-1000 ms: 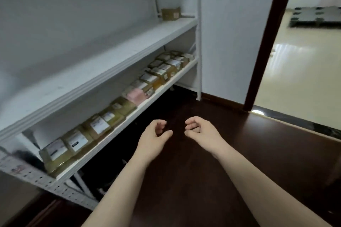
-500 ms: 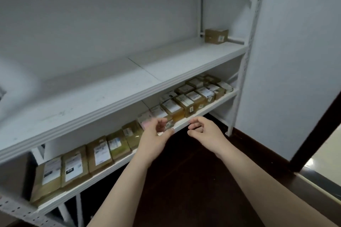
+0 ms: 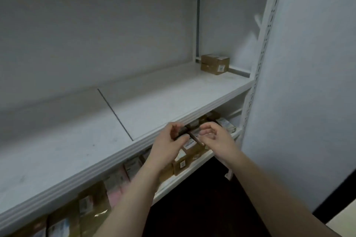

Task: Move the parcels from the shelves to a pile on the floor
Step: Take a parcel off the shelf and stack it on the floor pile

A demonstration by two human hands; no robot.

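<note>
At the shelf front, both hands have risen from over the floor toward the lower shelf (image 3: pixel 194 167). The left hand (image 3: pixel 167 146) and right hand (image 3: pixel 215 140) hang half-curled and empty, apparently just short of the parcels (image 3: pixel 185 158) in the right part of that row. One box (image 3: pixel 215 64) sits far right above. Picking looks imminent.
</note>
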